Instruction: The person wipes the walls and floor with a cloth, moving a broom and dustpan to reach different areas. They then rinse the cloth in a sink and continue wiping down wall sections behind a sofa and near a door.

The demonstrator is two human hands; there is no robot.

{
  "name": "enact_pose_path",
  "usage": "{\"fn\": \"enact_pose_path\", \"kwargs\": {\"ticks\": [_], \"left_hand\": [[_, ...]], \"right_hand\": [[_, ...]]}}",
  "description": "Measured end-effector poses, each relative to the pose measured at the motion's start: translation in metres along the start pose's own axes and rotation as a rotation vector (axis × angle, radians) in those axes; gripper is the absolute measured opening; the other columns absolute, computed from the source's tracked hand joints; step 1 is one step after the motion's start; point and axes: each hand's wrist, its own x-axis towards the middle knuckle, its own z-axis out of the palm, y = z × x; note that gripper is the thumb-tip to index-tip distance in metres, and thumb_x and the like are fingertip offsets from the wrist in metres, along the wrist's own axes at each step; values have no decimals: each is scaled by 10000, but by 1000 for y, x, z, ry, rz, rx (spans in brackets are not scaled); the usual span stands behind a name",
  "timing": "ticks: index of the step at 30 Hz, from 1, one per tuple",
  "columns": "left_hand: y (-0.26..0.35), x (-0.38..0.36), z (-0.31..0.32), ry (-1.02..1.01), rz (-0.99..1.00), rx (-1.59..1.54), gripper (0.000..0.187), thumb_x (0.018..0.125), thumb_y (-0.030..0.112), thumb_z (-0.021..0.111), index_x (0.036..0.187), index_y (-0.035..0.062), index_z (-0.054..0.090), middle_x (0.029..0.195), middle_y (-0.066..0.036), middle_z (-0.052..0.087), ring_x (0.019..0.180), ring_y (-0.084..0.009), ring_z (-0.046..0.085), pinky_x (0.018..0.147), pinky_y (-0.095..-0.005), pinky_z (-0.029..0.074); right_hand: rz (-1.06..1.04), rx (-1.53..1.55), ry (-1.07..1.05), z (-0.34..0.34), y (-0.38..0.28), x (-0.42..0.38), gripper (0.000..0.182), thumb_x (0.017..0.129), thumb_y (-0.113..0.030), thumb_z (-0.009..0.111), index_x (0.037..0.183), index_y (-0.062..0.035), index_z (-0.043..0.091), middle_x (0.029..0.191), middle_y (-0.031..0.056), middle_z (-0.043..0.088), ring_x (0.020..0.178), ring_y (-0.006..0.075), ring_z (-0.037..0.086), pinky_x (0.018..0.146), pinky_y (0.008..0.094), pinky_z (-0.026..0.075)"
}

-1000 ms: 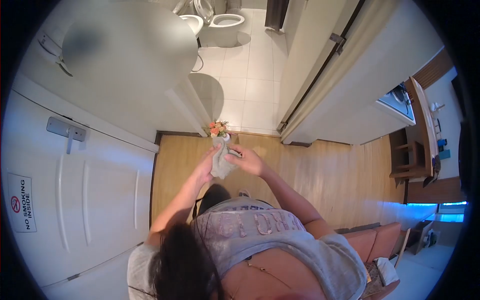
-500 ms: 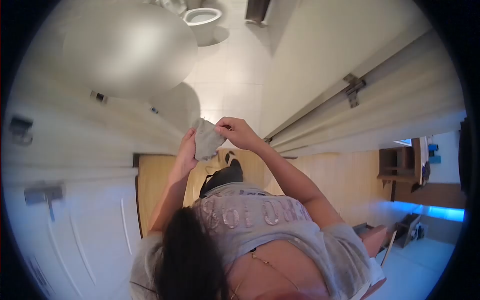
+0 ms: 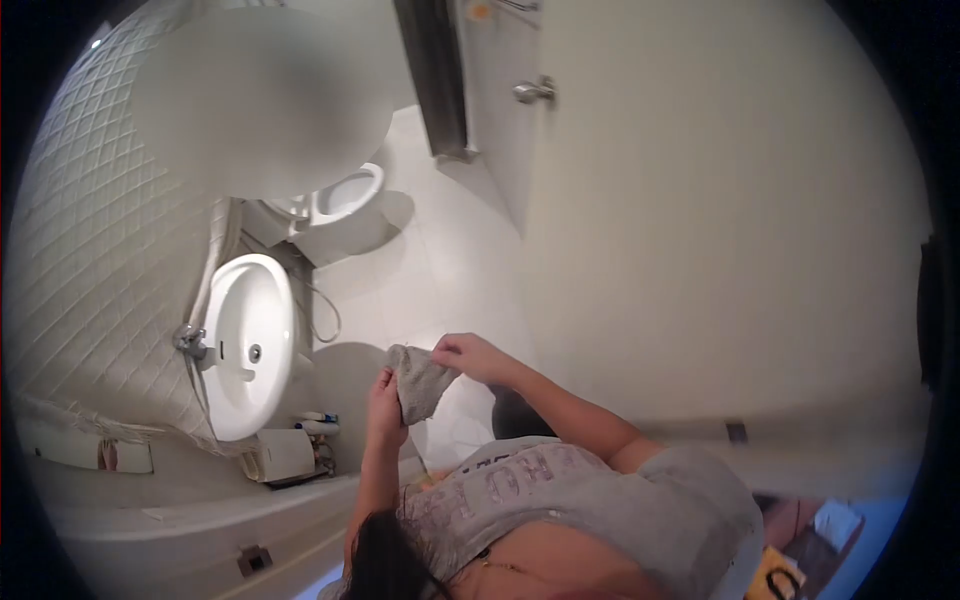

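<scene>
A grey cloth (image 3: pixel 420 385), folded or bunched, is held in front of my chest between both hands. My left hand (image 3: pixel 384 405) grips its left edge with the fingers closed. At the cloth's upper right corner, my right hand (image 3: pixel 470 357) pinches the fabric between thumb and fingers. To the left of my hands is a white oval washbasin (image 3: pixel 285 340) with a metal faucet (image 3: pixel 188 341) on its wall side.
A toilet (image 3: pixel 345 205) stands beyond the basin on the pale tiled floor (image 3: pixel 400 285). On the right is a wide door (image 3: pixel 700 230) with a round knob (image 3: pixel 533 92). A toilet paper roll (image 3: pixel 285 453) hangs below the basin, near small bottles. A blurred oval covers the upper left.
I have moved from the doorway into the bathroom; the basin has come into view on the left. Both hands still hold the cloth, now lower in the view.
</scene>
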Motion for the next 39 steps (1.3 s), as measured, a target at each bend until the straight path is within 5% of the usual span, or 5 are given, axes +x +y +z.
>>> {"fn": "enact_pose_path", "kwargs": {"ticks": [9, 19, 23, 27, 39], "left_hand": [[118, 161, -55, 197, 254, -164, 372, 894, 86, 436, 1249, -25, 434, 1166, -113, 541, 1056, -177, 537, 899, -301, 432], [168, 163, -238, 648, 381, -763, 389, 939, 273, 401, 1203, -1, 482, 1137, -141, 573, 1047, -224, 571, 911, -351, 443], [125, 194, -333, 968, 349, -293, 280, 884, 223, 491, 1046, 11, 577, 1002, -116, 628, 925, -225, 605, 805, -333, 461], [155, 221, -356, 1384, 404, 491, 235, 848, 136, 544, 1049, 15, 548, 949, -107, 603, 892, -228, 571, 794, -315, 428], [190, 262, -419, 1406, 432, -225, 318, 760, 33, 572, 1073, 11, 526, 953, -98, 576, 899, -206, 539, 788, -308, 422]], "right_hand": [[-245, 162, -141, -38, -71, 300, 227, 916, -268, 522, 921, -41, 528, 787, 5, 550, 681, 89, 516, 614, 253, 457], [-451, -73, -785, 186, -112, 502, 217, 886, -195, 541, 959, 9, 550, 766, 89, 597, 743, 178, 590, 685, 312, 474], [-718, -698, -823, 266, -110, 554, 256, 822, -159, 546, 1060, -67, 568, 1027, 183, 587, 886, 374, 581, 774, 421, 469], [-1391, -748, -801, 371, -124, 593, 431, 761, -111, 593, 1176, -56, 493, 1196, 190, 502, 969, 316, 574, 790, 395, 492], [-1576, -1033, -957, 440, -135, 619, 673, 615, -65, 687, 1247, -34, 457, 1265, 291, 437, 1089, 393, 529, 809, 395, 515]]}}
